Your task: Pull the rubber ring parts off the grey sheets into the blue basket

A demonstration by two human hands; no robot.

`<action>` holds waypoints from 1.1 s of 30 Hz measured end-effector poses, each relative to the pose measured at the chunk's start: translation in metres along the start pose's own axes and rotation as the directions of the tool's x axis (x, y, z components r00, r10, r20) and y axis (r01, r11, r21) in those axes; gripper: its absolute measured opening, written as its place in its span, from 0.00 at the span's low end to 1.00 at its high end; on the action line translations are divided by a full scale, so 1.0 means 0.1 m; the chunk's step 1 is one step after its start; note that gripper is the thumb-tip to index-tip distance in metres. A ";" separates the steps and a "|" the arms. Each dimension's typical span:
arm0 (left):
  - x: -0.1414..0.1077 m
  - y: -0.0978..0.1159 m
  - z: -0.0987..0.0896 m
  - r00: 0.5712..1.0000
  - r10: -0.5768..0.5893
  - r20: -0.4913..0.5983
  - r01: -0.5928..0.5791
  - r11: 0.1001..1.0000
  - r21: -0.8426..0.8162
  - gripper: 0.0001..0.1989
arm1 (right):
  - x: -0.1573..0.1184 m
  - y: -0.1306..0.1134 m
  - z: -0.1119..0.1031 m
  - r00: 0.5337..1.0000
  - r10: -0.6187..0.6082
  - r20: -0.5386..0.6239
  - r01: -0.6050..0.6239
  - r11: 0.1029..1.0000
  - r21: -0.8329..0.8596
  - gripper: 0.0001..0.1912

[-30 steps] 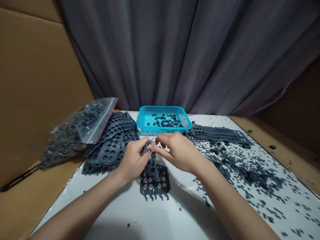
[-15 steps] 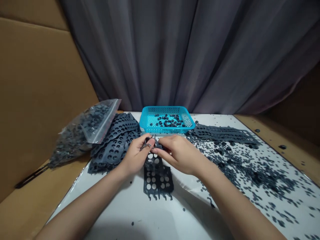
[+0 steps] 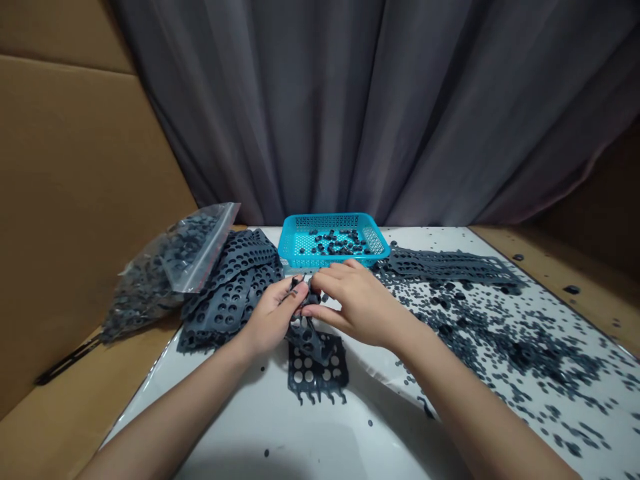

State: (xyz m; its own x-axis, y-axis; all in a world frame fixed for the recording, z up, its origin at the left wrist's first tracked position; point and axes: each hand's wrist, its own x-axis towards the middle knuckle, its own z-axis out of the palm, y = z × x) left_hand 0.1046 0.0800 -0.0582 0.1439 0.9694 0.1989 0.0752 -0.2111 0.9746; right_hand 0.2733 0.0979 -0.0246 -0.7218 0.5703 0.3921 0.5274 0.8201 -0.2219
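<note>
Left fingers [image 3: 296,287] pressed together, pinching a dark grey rubber piece [image 3: 311,300]; right fingers [image 3: 323,283] curled in against that piece from the far side, right thumb [image 3: 313,312] beneath it; whether they grip it we cannot tell, as the fingers hide the contact. Left hand [image 3: 273,319] and right hand [image 3: 357,303] nearly touch at the fingertips; just below them a twisted perforated rubber strip [image 3: 307,337] seems to run up to the pinch, its lower end over a flat perforated rubber sheet [image 3: 315,383]. Left of the left hand, a stack of perforated rubber sheets [image 3: 225,307]; beyond it, a zip-lock bag [image 3: 170,273] of dark pieces. Ahead of the fingers, a blue plastic mesh basket [image 3: 330,219] holding dark pieces; right of the right hand, loose rubber discs [image 3: 500,340] scattered over a white plastic sheet [image 3: 280,440].

Risks, as we judge them: a hard pull could tear the thin webbing between holes; a slipped pinch could flick the piece among the loose discs, where it would be hard to pick out; the right knuckles, just beside the basket, could knock it.
</note>
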 end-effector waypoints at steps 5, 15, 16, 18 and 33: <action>0.00 -0.02 -0.04 0.992 -0.117 0.039 0.121 0.983 -0.138 0.17 | 0.01 0.07 0.01 0.998 -0.028 0.055 0.008 0.945 0.327 0.15; 0.02 -0.03 0.06 0.906 -0.407 0.112 0.394 0.719 -0.573 0.17 | 0.17 -0.05 0.51 0.877 0.432 0.212 -0.048 -0.361 0.931 0.12; 0.03 -0.06 0.06 0.899 -0.428 0.094 0.400 0.714 -0.574 0.17 | 0.19 -0.07 0.55 0.846 0.475 0.243 -0.023 -0.423 0.906 0.11; 0.05 -0.12 0.07 0.891 -0.446 0.087 0.411 0.707 -0.576 0.15 | 0.20 -0.09 0.62 0.792 0.537 0.290 0.033 -0.512 0.858 0.10; 0.08 -0.28 0.04 0.883 -0.461 0.086 0.415 0.681 -0.603 0.11 | 0.19 0.01 0.80 0.777 0.526 0.345 0.013 -0.562 0.827 0.09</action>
State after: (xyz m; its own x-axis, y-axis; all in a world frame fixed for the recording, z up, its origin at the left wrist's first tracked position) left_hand 0.1077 0.0927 -0.0845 0.1777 0.9426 -0.2826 -0.4843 0.3337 0.8088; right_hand 0.2244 0.1137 -0.0885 -0.4378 0.8910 -0.1203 -0.6767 -0.4147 -0.6084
